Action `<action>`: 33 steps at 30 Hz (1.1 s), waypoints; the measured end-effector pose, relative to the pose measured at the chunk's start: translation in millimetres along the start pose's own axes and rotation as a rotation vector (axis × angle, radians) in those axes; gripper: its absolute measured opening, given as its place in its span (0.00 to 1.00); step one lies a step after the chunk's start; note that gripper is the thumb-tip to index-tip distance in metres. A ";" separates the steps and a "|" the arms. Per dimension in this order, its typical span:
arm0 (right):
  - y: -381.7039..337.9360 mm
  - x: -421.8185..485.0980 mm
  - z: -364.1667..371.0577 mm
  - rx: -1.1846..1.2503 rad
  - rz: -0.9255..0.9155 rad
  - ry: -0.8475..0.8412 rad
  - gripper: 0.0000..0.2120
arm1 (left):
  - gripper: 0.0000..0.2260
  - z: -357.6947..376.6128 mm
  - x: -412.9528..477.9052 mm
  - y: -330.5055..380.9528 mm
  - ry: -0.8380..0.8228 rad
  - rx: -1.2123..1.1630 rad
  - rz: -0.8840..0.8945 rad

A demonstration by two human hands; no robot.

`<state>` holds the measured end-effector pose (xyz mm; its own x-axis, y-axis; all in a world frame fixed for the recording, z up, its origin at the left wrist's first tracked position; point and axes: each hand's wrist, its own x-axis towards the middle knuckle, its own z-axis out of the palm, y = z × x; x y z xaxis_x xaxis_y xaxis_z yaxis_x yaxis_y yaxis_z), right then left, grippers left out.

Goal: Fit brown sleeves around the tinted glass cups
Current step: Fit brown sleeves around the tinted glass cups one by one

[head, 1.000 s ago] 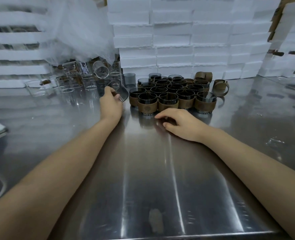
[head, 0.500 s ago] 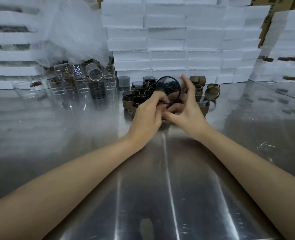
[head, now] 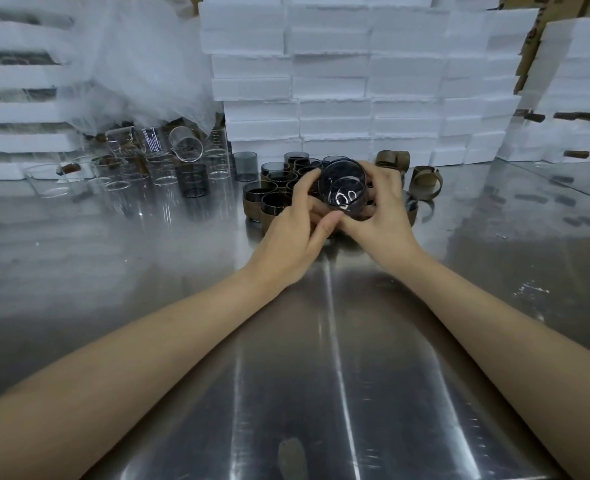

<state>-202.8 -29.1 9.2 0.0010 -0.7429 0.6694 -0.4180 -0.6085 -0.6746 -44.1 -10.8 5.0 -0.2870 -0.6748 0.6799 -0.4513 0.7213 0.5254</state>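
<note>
Grip on the cup [head: 343, 187] is two-handed: my left hand [head: 286, 223] curls round its left side and my right hand [head: 385, 211] round its right side, with the thumbs close together below it. Both hands are closed on the glass, not loose. The cup is lifted off the bench [head: 321, 375] and tilted so that its mouth faces me, just above the group of sleeved cups [head: 269, 202]. Whether a sleeve is already under my fingers I cannot tell, because they hide the wall of the cup.

I judge that the step is to bring a sleeve onto this cup. To do it well, I should hold the glass by rim and base with one hand, so that the wall is free, and take a loose sleeve [head: 425, 181] from the right with the other. It should go on straight, not slanted, at the same height as on the finished ones. Glass is slippery and the finished cups stand close under my hands, so I should work over bare bench and not squeeze hard.
</note>
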 end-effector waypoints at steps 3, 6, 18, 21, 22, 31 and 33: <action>-1.8 -1.4 1.3 0.053 -0.008 -0.025 0.33 | 0.30 1.6 0.9 -0.5 0.017 -0.100 -0.096; 1.3 -1.6 -0.5 0.032 0.017 -0.044 0.34 | 0.16 3.9 1.5 -3.4 -0.029 -0.132 -0.111; 7.4 -6.6 -0.1 -0.105 0.111 -0.255 0.27 | 0.19 2.6 5.9 -18.6 -0.222 -0.342 -0.439; 9.5 -6.2 0.2 -0.133 0.112 -0.348 0.31 | 0.20 0.6 8.1 -19.6 -0.228 -0.336 -0.444; 9.7 -5.9 0.0 -0.141 0.106 -0.357 0.33 | 0.20 0.0 8.0 -20.0 -0.232 -0.344 -0.436; 4.3 -5.0 -1.0 -0.191 0.033 -0.288 0.34 | 0.21 -7.9 8.4 -23.8 -0.289 -0.593 -0.422; 4.2 -4.5 -0.9 -0.200 0.020 -0.283 0.34 | 0.21 -10.5 9.6 -26.5 -0.324 -0.671 -0.433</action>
<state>-205.3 -28.1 3.5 0.2315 -0.8189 0.5252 -0.5905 -0.5473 -0.5931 -26.0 -34.8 3.0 -0.4774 -0.8497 0.2238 -0.0115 0.2607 0.9653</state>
